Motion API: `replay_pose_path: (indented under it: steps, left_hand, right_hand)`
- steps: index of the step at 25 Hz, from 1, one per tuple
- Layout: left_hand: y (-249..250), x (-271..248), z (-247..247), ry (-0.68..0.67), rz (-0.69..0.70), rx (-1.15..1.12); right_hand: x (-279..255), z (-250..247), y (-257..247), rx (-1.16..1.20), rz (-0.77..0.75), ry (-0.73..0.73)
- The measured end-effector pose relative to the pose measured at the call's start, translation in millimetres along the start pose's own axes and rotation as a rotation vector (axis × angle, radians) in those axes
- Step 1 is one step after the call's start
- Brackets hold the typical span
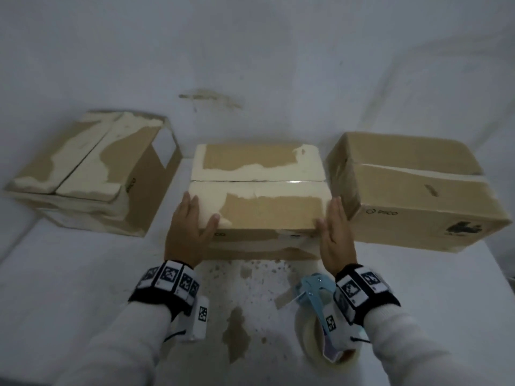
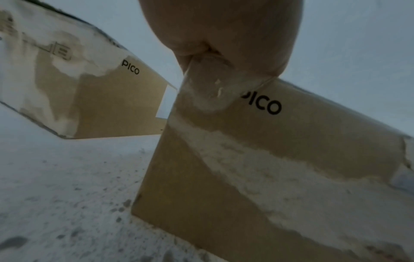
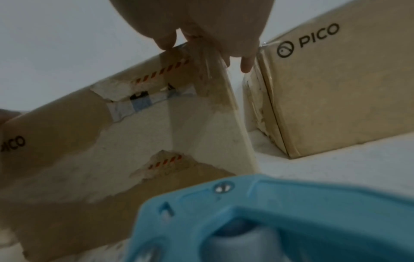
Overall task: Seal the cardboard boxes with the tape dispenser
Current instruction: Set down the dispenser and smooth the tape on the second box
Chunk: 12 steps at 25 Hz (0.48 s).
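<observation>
The middle cardboard box (image 1: 259,188) stands closed on the white table, its top worn pale, with a clear tape strip along the centre seam. My left hand (image 1: 189,224) lies flat on the box's near left corner, fingers straight, thumb spread over the top. My right hand (image 1: 335,227) presses flat against the near right corner with straight fingers (image 3: 246,65). The light blue tape dispenser (image 1: 320,305) with its clear roll rests on the table below my right wrist, held by neither hand; it fills the bottom of the right wrist view (image 3: 280,218).
A worn box (image 1: 92,174) sits at the left, angled, its top seam showing as a dark gap; it also shows in the left wrist view (image 2: 89,92). A taped box (image 1: 418,190) stands close on the right. The white table (image 1: 83,274) is stained brown at front centre.
</observation>
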State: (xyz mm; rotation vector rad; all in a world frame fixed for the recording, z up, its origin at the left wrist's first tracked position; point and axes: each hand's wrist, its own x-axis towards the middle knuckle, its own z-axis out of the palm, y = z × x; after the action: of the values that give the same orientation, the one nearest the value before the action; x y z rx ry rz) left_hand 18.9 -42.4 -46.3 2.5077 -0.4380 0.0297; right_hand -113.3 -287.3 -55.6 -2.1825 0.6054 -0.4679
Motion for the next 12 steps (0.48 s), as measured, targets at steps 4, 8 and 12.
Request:
replay_pose_path:
  steps: [4, 8, 12]
  left_hand:
    - [-3, 6, -5, -0.004, -0.136, -0.258]
    - [-13, 22, -23, -0.012, -0.169, -0.507]
    - [-23, 43, -53, -0.213, -0.159, -0.492]
  right_hand:
    - [1, 1, -11, 0.435, 0.196, 0.091]
    - [8, -7, -7, 0.619, 0.311, 0.166]
    - [7, -20, -7, 0.481, 0.275, 0.072]
